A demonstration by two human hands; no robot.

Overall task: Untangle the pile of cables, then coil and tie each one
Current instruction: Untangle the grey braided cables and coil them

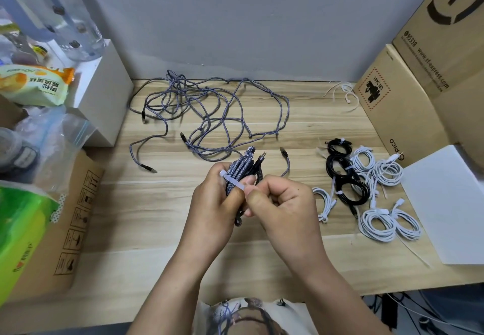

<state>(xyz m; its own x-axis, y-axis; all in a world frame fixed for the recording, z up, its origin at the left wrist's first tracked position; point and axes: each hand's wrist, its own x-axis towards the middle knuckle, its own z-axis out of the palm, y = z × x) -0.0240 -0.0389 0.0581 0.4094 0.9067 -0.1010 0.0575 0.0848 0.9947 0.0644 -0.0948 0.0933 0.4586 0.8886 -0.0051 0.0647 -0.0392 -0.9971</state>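
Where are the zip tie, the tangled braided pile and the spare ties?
zip tie (pixel 233 180): head view, middle of the white strap across the held braided coil.
tangled braided pile (pixel 209 114): head view, crossing strands mid-pile.
spare ties (pixel 340 91): head view, white loops by the box.

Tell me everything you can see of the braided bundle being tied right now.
The coiled braided cable is grey-blue woven cord, folded into a tight upright bundle above the wooden table. The left hand grips it; a white cable tie crosses it, pinched by the right hand. A dark plug end pokes out on top.
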